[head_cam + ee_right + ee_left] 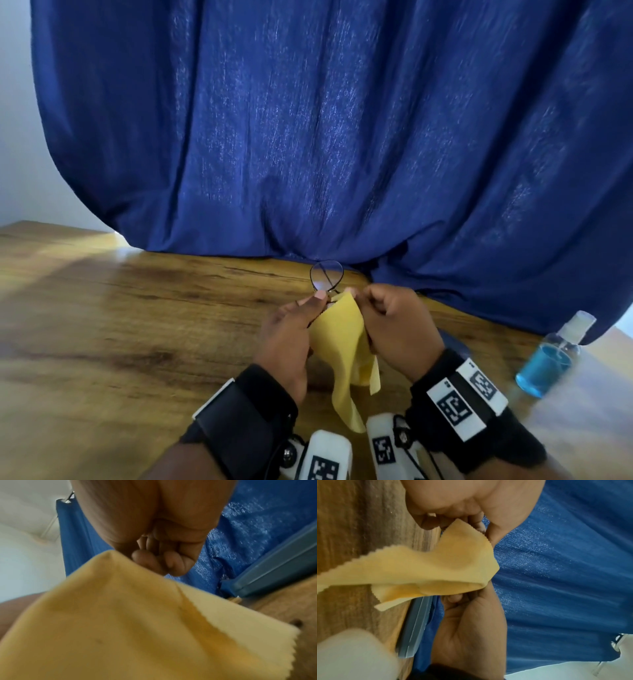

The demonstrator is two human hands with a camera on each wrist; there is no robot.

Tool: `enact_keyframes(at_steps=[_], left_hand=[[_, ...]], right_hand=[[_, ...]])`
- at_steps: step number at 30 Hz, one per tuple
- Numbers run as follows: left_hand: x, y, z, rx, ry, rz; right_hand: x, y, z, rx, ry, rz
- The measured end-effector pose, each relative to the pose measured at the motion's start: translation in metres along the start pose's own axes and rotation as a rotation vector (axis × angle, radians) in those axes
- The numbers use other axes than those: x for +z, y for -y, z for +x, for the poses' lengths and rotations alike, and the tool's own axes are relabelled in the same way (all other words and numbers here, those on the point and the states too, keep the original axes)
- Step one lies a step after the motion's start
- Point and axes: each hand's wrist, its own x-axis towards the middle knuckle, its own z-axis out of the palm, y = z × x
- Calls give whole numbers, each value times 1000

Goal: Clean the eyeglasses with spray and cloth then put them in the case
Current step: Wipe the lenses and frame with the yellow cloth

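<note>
Thin black-rimmed eyeglasses [326,275] are held up above the wooden table [120,325], one lens standing clear of the fingers. My left hand [317,299] pinches the frame just below that lens. My right hand [358,295] pinches the yellow cloth [342,349] near its top, close against the glasses; the other lens is hidden behind cloth and fingers. The cloth [436,568] hangs down between both hands, its zigzag edge [283,649] loose. A blue-grey case [416,628] lies on the table behind my right hand [471,628], also showing as the case [278,573] in the right wrist view.
A clear spray bottle [551,356] with blue liquid and a white cap stands at the right on the table. A dark blue curtain [342,137] hangs along the table's far edge and drapes onto it at the right. A white wall [20,137] is at the left.
</note>
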Motion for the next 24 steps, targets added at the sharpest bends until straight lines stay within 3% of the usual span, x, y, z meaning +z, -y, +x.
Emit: enact_keyframes(at_steps=[5,8,13,18,24], left_hand=[[-1,-2,-1,59,-54,2],[-3,-1,0,98,-35,0],[1,4,-4,23,137,-59],[8,8,-7,157,200,-36],[3,7,-3,166,153,-67]], right_hand=[[-13,9,-12,128,170,427],[-19,3,-17,95,337,439],[-10,2,-16,123,129,482],[-8,-1,-12,119,-112,417],[-13,-6,-21,74,212,441]])
